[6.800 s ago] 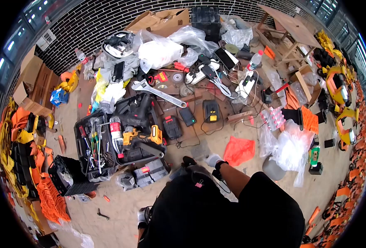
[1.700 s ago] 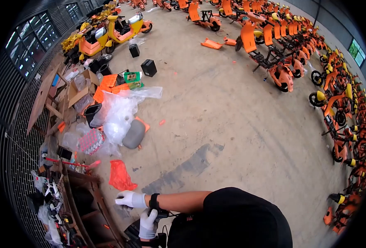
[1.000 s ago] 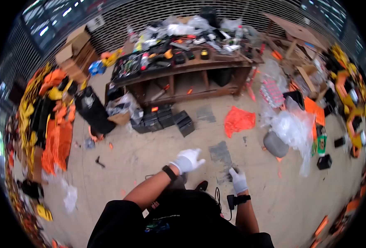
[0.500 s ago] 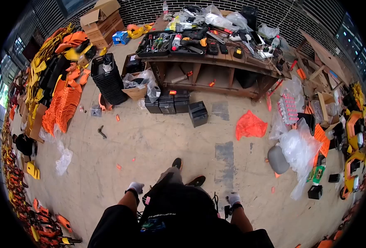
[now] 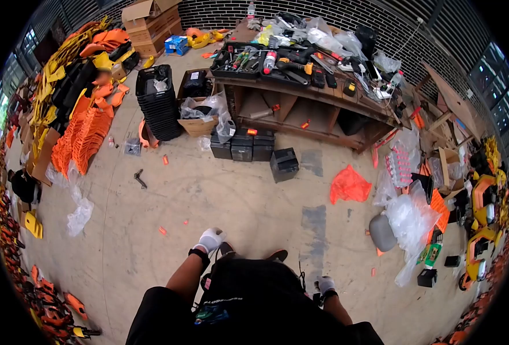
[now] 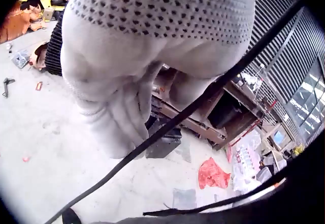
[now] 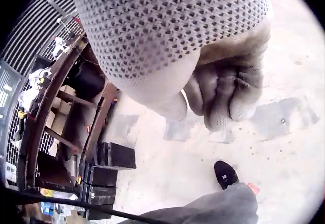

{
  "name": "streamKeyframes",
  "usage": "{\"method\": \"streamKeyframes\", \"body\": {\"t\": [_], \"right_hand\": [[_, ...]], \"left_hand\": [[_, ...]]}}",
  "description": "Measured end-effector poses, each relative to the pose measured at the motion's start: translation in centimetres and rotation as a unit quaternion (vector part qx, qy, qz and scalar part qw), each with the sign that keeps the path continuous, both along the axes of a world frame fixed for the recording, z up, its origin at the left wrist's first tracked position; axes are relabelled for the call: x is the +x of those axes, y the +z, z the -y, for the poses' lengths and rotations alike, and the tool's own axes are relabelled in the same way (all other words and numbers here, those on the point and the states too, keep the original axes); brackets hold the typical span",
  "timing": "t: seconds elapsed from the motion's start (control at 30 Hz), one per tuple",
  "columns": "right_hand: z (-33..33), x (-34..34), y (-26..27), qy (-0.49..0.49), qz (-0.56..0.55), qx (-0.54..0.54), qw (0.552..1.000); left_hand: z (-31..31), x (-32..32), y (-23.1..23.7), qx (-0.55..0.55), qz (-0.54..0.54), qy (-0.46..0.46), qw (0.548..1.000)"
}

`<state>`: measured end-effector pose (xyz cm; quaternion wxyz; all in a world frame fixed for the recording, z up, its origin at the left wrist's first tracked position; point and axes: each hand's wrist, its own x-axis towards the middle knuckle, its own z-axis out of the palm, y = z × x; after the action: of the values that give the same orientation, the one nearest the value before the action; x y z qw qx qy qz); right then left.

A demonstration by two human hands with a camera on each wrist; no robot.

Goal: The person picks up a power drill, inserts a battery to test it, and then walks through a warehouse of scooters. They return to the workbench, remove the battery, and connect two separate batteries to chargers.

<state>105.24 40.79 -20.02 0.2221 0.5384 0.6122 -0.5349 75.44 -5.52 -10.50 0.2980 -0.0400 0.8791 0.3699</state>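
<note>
In the head view the left hand (image 5: 210,239), in a white glove, hangs in front of the body above the floor (image 5: 248,201), and nothing shows in it. The gloved right hand (image 5: 324,284) is low beside the black shirt, also away from any object. The left wrist view shows the left glove (image 6: 152,46) close up, its fingers loosely bent, a black cord (image 6: 167,126) crossing in front. In the right wrist view the right glove (image 7: 177,51) has loosely curled fingers (image 7: 219,94) with nothing visible in them.
Ahead stands a brown workbench (image 5: 300,132) with tools and plastic bags on top. Black boxes (image 5: 241,148) sit before it, beside stacked black crates (image 5: 161,109). An orange-red sheet (image 5: 350,185) and clear plastic (image 5: 410,224) lie right; orange parts (image 5: 84,141) are piled left.
The head view has swung from the rows of scooters back to the bench, now farther off than at first. Since half a second ago, the left hand has moved up and inward; the right stays low.
</note>
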Motion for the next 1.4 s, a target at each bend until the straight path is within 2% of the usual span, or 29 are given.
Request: {"method": "streamKeyframes", "body": {"t": [0.1, 0.13, 0.23, 0.3, 0.33, 0.37, 0.43, 0.47, 0.5, 0.53, 0.57, 0.63, 0.67, 0.7, 0.73, 0.77, 0.8, 0.83, 0.87, 0.9, 0.93, 0.97, 1.03, 1.07, 1.1, 1.13, 1.17, 1.23, 1.4], "right_hand": [[3.3, -4.5, 1.7, 0.030, -0.030, 0.038, 0.998], [4.6, -6.2, 2.0, 0.053, -0.047, 0.050, 0.996], [7.1, -9.8, 0.6, 0.135, -0.077, 0.060, 0.986], [9.1, -12.8, 1.3, 0.153, -0.090, 0.032, 0.984], [10.0, -14.2, 1.7, 0.202, -0.093, 0.047, 0.974], [10.7, -15.6, 2.1, 0.252, -0.096, 0.062, 0.961], [11.8, -18.7, 2.6, 0.297, -0.068, 0.052, 0.951], [13.6, -20.5, 5.5, 0.304, -0.063, 0.080, 0.947], [14.6, -22.8, 8.0, 0.371, -0.035, 0.099, 0.923], [14.6, -24.6, 7.3, 0.428, -0.033, 0.125, 0.895], [14.6, -26.2, 6.7, 0.485, -0.029, 0.151, 0.861], [15.9, -29.5, 8.5, 0.523, -0.064, 0.167, 0.833], [12.9, -30.5, 1.1, 0.631, -0.153, 0.203, 0.733], [14.2, -31.9, 2.3, 0.642, -0.155, 0.199, 0.724], [16.2, -33.5, 4.4, 0.588, -0.125, 0.175, 0.780], [17.9, -34.9, 6.0, 0.529, -0.092, 0.150, 0.830], [18.7, -36.3, 5.7, 0.563, -0.107, 0.147, 0.806], [19.9, -37.4, 5.6, 0.572, -0.110, 0.143, 0.800], [21.9, -39.5, 5.2, 0.615, -0.117, 0.147, 0.765], [23.1, -40.5, 5.0, 0.650, -0.122, 0.155, 0.734], [24.0, -41.4, 4.6, 0.657, -0.119, 0.132, 0.732], [24.9, -42.3, 4.4, 0.664, -0.122, 0.127, 0.727], [27.0, -44.1, 5.6, 0.626, -0.070, 0.052, 0.775], [27.3, -45.1, 4.9, 0.632, -0.070, 0.048, 0.770], [27.7, -46.1, 4.3, 0.639, -0.082, 0.057, 0.763], [27.9, -47.0, 3.9, 0.644, -0.096, 0.066, 0.756], [28.3, -47.8, 4.0, 0.648, -0.097, 0.065, 0.753], [29.0, -49.8, 4.1, 0.679, -0.090, 0.112, 0.720], [30.0, -52.8, 4.6, 0.708, -0.087, 0.157, 0.683]], "left_hand": [[3.2, 0.5, 0.8, 0.059, 0.047, 0.071, 0.995], [5.0, 1.2, -0.8, 0.088, 0.054, 0.104, 0.989], [11.5, 4.6, -5.1, 0.034, 0.108, 0.147, 0.983], [16.5, 7.9, -8.1, -0.043, 0.116, 0.125, 0.984], [19.0, 10.2, -9.5, -0.034, 0.139, 0.179, 0.973], [20.6, 12.1, -10.3, -0.024, 0.162, 0.232, 0.959], [22.8, 15.3, -7.6, -0.070, 0.153, 0.219, 0.961], [24.3, 17.5, -9.4, -0.030, 0.165, 0.272, 0.947], [25.6, 19.7, -11.6, 0.010, 0.178, 0.325, 0.929], [25.6, 21.2, -10.7, 0.063, 0.178, 0.437, 0.879], [25.3, 22.4, -10.1, 0.083, 0.183, 0.495, 0.845], [24.7, 24.8, -9.4, 0.106, 0.210, 0.542, 0.807], [23.8, 25.6, -9.1, 0.116, 0.218, 0.565, 0.787], [23.1, 26.1, -8.9, 0.126, 0.224, 0.587, 0.768], [22.8, 27.3, -10.9, 0.123, 0.226, 0.546, 0.797], [22.3, 29.0, -13.6, 0.124, 0.224, 0.557, 0.790], [21.8, 30.7, -16.2, 0.119, 0.217, 0.533, 0.809], [21.4, 30.7, -15.8, 0.114, 0.209, 0.509, 0.827], [20.3, 30.4, -15.4, -0.006, 0.120, 0.345, 0.931], [18.6, 29.0, -12.9, -0.126, 0.028, 0.150, 0.980], [17.6, 27.5, -9.8, -0.003, 0.038, 0.306, 0.951], [17.5, 26.4, -8.7, -0.007, 0.037, 0.315, 0.948], [17.7, 24.5, -7.0, -0.155, -0.091, 0.140, 0.974], [17.5, 21.7, -2.6, -0.179, -0.079, 0.114, 0.974], [17.7, 21.7, -3.6, -0.181, -0.075, 0.120, 0.973], [18.2, 21.5, -5.4, 0.030, 0.009, 0.426, 0.904], [18.7, 21.1, -6.6, 0.239, 0.086, 0.668, 0.699], [19.3, 19.7, -5.5, 0.265, 0.073, 0.712, 0.646], [19.1, 17.8, -3.1, 0.269, 0.057, 0.722, 0.636]]}}
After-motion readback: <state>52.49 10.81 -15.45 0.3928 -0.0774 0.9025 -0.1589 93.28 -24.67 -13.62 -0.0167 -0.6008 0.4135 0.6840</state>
